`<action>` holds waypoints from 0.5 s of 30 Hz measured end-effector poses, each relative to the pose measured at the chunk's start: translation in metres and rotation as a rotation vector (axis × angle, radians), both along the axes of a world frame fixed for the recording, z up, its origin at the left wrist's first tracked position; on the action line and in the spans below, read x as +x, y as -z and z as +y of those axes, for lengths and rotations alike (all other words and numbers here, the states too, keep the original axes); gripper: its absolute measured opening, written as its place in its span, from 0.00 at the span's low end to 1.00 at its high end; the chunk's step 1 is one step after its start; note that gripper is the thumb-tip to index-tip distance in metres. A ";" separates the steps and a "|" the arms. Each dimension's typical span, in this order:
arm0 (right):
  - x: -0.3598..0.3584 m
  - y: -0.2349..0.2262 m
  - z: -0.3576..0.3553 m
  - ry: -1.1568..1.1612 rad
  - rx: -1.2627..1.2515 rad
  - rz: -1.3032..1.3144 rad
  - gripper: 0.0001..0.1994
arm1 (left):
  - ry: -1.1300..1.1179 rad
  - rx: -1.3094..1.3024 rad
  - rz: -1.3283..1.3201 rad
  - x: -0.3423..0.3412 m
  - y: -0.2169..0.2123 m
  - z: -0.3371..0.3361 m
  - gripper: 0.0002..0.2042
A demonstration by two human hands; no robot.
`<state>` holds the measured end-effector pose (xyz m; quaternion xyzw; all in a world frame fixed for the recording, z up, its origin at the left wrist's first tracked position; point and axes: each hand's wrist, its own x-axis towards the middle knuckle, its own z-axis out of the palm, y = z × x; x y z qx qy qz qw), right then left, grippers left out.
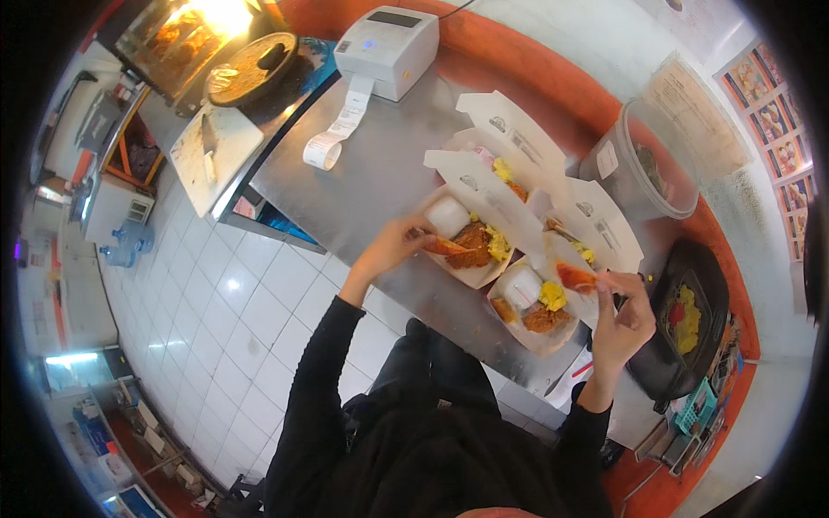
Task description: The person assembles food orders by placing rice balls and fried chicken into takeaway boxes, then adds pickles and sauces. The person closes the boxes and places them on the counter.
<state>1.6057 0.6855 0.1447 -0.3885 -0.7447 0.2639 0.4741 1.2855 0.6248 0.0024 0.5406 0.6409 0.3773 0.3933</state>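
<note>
From the head camera, three white cardboard meal boxes stand open on the steel counter (380, 186), lids tipped up toward the wall. In the nearest-left box (462, 246) lie a white rice mound, fried chicken and yellow garnish; the left hand (393, 246) has its fingers pinched together on a reddish sauce sachet (442, 246) at that box's rim. The right hand (623, 324) is clamped on a second red sachet (576, 277) just above the lower box (537, 311). The third box (501, 155) sits behind. A white label printer (387, 47) trails a curled paper strip (332, 138). A clear plastic tub (643, 160) with a white sticker stands near the wall, picture menus (773, 116) beyond it, and a black tray (686, 324) of yellow and red bits sits beside the right hand.
</note>
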 end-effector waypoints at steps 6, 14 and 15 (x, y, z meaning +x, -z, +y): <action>-0.019 -0.020 0.077 0.090 -0.049 -0.104 0.05 | 0.018 0.039 0.140 -0.019 0.015 0.041 0.05; -0.126 0.023 0.179 -0.422 -0.127 -0.397 0.07 | -0.287 0.156 0.498 0.001 0.019 0.025 0.08; -0.142 0.032 0.188 -0.446 -0.164 -0.418 0.08 | -0.382 0.132 0.442 -0.001 0.019 0.027 0.08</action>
